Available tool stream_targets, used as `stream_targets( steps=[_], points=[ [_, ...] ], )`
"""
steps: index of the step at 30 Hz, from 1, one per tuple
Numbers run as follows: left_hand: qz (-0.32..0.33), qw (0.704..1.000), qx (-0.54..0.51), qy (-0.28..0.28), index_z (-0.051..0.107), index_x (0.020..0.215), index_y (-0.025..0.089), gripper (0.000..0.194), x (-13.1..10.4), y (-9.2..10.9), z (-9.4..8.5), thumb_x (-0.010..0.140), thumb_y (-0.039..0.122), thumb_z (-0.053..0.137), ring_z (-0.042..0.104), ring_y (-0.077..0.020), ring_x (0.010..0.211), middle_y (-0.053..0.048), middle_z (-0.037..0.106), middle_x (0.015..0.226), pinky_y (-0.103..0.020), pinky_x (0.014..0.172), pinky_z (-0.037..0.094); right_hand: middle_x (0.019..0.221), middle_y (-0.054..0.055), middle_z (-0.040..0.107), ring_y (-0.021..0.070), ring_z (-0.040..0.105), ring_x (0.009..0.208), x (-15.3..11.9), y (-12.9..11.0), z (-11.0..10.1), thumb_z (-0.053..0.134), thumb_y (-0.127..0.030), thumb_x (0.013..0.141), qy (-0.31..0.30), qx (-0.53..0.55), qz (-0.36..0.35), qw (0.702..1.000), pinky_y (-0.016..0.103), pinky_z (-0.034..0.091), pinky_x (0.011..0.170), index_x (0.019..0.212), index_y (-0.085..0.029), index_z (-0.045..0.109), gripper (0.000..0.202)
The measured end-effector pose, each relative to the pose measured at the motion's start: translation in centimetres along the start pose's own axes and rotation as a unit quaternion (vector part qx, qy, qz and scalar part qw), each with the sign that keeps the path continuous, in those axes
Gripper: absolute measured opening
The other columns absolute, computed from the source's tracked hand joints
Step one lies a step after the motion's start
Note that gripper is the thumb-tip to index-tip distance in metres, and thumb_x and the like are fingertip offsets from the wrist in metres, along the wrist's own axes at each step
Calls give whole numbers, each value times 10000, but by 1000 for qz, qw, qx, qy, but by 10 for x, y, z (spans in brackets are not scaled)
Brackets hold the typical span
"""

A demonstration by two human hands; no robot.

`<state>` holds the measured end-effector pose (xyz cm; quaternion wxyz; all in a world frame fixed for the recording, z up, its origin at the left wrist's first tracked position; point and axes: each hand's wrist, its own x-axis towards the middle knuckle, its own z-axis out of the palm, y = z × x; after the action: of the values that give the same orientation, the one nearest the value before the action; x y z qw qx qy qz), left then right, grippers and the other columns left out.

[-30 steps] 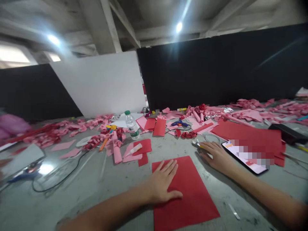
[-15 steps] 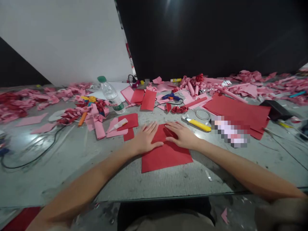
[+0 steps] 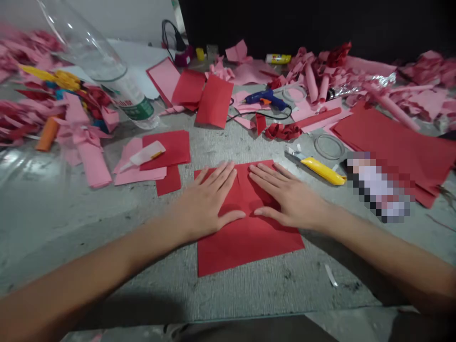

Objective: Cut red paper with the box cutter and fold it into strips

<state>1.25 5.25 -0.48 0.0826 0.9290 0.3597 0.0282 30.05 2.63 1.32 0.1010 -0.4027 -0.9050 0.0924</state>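
Observation:
A red sheet of paper (image 3: pixel 245 247) lies flat on the grey table in front of me. My left hand (image 3: pixel 210 204) rests palm down on its left part, fingers stretched out and thumb pointing inward. On the right part lies my right hand (image 3: pixel 281 194), also flat with the fingers extended. The two thumbs nearly meet over the middle of the sheet. Just right of my right hand is a yellow utility knife (image 3: pixel 322 171) with its blade out. Left of the sheet, a white glue tube (image 3: pixel 147 154) sits on folded red and pink paper.
A plastic bottle (image 3: pixel 124 90) stands at the back left. Behind the sheet lies a blue glue gun (image 3: pixel 265 98) with a black cord. Large red sheets (image 3: pixel 395 147) are stacked at right, beside a coil of wire (image 3: pixel 329 146). Pink paper scraps (image 3: pixel 374 95) cover the back.
The view has moved closer and tipped downward. My hands have spread a little apart on the red sheet, both still lying flat.

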Motion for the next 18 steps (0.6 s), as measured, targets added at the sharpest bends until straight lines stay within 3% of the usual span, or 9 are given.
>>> stream_targets(
  steps=[11,18],
  points=[
    [-16,1000,7,-6,92,1789,97,997,-2,3,-3,1094,773,327,127,-318,1754,-175,140,1871,-618,1410,132,1807,132,342,353,364,1674,-6,-4,0,527,-656,1101,-5,-11,28,1000,680,232,1387,1782,-231,263,845],
    [-25,1000,-6,2,41,1796,125,982,-4,5,-2,1102,750,344,128,-332,1753,-170,132,1874,-632,1409,108,1794,124,379,418,410,1642,-9,-7,1,568,-625,1093,10,4,40,999,758,204,1360,1786,-274,261,835]
  ],
)
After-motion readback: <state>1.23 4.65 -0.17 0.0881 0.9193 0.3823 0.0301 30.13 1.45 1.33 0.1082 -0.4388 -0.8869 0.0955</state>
